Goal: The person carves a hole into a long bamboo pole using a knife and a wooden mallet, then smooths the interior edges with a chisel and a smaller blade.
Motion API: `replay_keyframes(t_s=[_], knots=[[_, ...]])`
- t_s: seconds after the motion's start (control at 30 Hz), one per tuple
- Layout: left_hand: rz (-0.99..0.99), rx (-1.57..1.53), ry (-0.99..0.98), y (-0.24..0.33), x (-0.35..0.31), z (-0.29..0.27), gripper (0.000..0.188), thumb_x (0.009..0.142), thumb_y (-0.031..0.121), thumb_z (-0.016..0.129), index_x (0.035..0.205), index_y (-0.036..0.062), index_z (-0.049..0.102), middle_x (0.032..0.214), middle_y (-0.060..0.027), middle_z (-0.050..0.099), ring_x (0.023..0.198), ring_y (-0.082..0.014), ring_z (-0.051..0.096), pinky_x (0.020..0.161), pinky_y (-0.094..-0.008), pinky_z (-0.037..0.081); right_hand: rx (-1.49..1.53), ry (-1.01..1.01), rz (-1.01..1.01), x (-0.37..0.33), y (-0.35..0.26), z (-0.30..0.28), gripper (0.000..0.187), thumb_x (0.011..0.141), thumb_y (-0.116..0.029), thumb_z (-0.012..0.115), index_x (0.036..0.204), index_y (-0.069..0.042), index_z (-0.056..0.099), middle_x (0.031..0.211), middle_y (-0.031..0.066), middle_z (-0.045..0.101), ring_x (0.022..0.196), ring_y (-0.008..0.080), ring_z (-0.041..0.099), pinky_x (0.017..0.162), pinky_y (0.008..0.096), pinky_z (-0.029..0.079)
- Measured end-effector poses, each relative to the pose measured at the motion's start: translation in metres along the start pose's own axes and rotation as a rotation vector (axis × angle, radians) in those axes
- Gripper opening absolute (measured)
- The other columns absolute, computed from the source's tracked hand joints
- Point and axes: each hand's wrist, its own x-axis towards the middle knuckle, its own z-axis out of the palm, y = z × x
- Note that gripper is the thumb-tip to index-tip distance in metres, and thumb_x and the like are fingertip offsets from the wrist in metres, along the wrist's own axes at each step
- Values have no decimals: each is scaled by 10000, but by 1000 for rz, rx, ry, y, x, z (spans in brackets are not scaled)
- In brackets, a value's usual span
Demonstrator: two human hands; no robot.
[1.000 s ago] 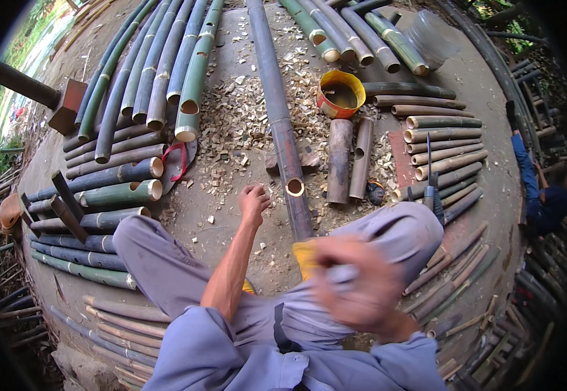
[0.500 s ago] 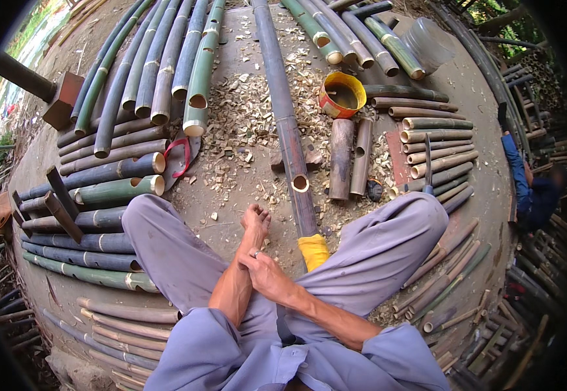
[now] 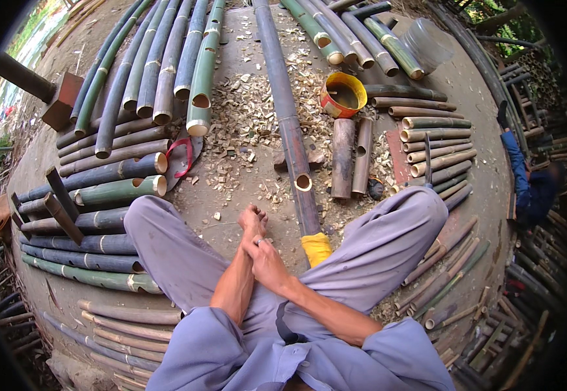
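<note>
My left hand (image 3: pixel 252 222) is stretched forward over the ground between my knees, its fingers curled in. What they hold, if anything, is too small to tell. My right hand (image 3: pixel 268 262), with a ring on one finger, crosses over and closes around my left wrist. Just right of my hands lies a long dark bamboo pole (image 3: pixel 286 133). Its near end is wrapped in yellow cloth (image 3: pixel 316 249) and rests by my right thigh. A round hole (image 3: pixel 303 182) is cut in its upper side, and a block (image 3: pixel 316 158) props it from below.
Wood chips (image 3: pixel 241 107) litter the ground ahead. A yellow-red tub (image 3: pixel 343 94) stands beside two short bamboo pieces (image 3: pixel 343 159). Bamboo poles (image 3: pixel 164 85) lie in rows at left, ahead and right. A blade (image 3: pixel 428 159) stands by my right knee. A person in blue (image 3: pixel 536 193) is at far right.
Both hands stay together in nearly the same place, my right hand still around the left wrist. The view has shifted slightly, and a dark strap shows more at my lap.
</note>
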Motion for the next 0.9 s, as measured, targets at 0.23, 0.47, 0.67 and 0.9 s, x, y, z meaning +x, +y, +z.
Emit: replay_keyframes(t_s=[0.23,0.47,0.67,0.9], knots=[[82,1,4,4,6,-6,107,816,99,572,894,44,524,708,-71,560,512,-177,551,404,-292,443,55,-135,-60,-1,8,4,259,778,66,463,1017,0,539,905,237,549,894,427,545,813,468,453],[177,104,43,-2,0,-7,67,811,107,566,802,51,528,689,-65,555,527,-175,557,408,-278,441,-26,55,-44,7,-2,6,261,774,68,470,1017,9,544,887,252,556,886,434,550,803,476,451],[242,157,-3,1,6,-9,117,783,55,562,888,4,554,675,-77,575,486,-163,563,396,-275,456,79,-201,3,-3,-5,1,214,794,51,473,992,5,539,873,255,560,889,419,556,795,478,457],[232,142,-1,-6,5,-5,123,797,68,563,902,7,548,675,-72,572,487,-159,562,384,-273,438,-96,56,-6,11,3,7,197,816,22,463,992,-1,547,873,257,567,852,421,565,785,481,457]])
